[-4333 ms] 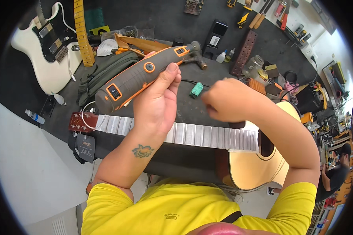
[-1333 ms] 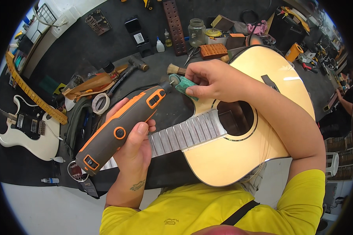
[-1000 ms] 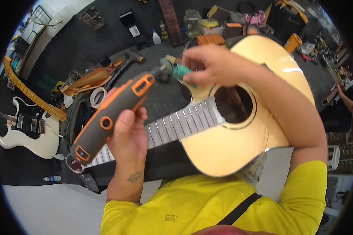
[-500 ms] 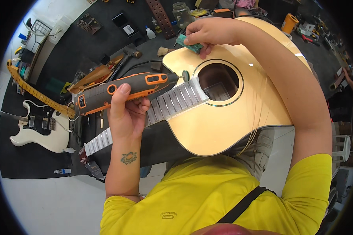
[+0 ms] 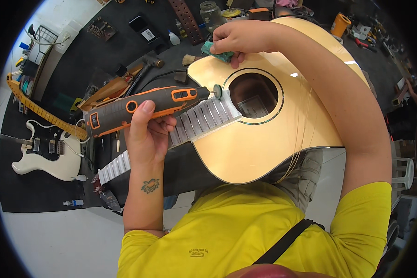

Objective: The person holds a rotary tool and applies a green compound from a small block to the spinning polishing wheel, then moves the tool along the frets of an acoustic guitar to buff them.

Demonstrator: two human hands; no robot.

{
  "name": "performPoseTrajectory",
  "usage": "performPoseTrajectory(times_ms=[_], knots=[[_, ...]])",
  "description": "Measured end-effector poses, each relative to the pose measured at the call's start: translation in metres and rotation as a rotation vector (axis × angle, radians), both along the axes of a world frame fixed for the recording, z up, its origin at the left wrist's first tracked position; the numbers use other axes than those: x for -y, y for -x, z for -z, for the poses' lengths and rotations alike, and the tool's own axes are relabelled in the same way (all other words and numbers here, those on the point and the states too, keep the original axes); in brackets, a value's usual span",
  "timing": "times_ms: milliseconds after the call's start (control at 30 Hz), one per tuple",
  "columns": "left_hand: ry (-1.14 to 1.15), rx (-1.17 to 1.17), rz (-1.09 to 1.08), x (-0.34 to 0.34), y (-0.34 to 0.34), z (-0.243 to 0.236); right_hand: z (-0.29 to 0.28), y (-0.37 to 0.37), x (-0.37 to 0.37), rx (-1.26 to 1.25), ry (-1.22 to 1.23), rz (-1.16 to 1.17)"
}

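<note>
My left hand (image 5: 149, 132) is wrapped round an orange and black rotary tool (image 5: 143, 110). On the tool's tip sits a small round greenish wheel (image 5: 218, 91), over the body end of a guitar neck. Silvery frets show between pale masking strips on that fretboard (image 5: 204, 119). The neck belongs to an acoustic guitar (image 5: 250, 157) with a light top, lying across my lap and the bench. My right hand (image 5: 234, 39) pinches a green block (image 5: 223, 56) above the guitar's upper edge, beyond the sound hole (image 5: 254, 95). Wheel and block are apart.
A white electric guitar (image 5: 46, 160) lies at the left of the dark bench. Beyond the neck are a hammer (image 5: 153, 61), a brush (image 5: 189, 59), a glass jar (image 5: 212, 16) and a small white bottle (image 5: 173, 38). Loose strings (image 5: 297, 148) hang over the guitar body.
The whole scene has shifted slightly left in the view. Both hands keep their grips, with the tool and the green block in nearly the same places over the guitar.
</note>
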State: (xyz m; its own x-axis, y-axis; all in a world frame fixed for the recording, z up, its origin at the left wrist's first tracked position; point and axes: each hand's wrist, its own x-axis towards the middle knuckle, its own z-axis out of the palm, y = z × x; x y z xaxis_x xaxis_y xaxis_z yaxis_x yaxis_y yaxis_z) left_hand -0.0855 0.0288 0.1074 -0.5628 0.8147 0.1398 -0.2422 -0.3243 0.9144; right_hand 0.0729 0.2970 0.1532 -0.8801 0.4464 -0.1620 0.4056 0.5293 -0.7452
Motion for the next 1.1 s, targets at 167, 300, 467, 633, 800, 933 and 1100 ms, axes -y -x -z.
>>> performPoseTrajectory(times_ms=[167, 300, 467, 633, 800, 933, 1100], knots=[[-0.001, 0.009, 0.008, -0.0005, -0.0020, -0.0008, 0.0009, -0.0001, -0.0004, 0.009, -0.008, 0.022], [-0.026, 0.023, 0.064, 0.0015, 0.0028, 0.0027, 0.0003, -0.0004, 0.0030, -0.011, -0.012, 0.016], [-0.030, 0.026, 0.055, 0.0007, 0.0027, 0.0034, 0.0021, 0.0002, 0.0035, -0.009, -0.024, 0.027], [-0.033, 0.020, 0.046, 0.0004, 0.0037, 0.0044, 0.0031, 0.0008, 0.0021, -0.007, -0.026, 0.027], [-0.051, -0.012, 0.064, 0.0022, 0.0010, 0.0027, 0.0037, 0.0015, 0.0034, -0.018, -0.019, 0.030], [-0.033, 0.015, 0.055, 0.0036, -0.0002, 0.0009, 0.0044, 0.0019, 0.0017, -0.011, -0.015, 0.026], [-0.007, 0.038, 0.021, 0.0008, 0.0059, 0.0046, 0.0026, 0.0012, 0.0027, 0.001, -0.036, 0.039]])
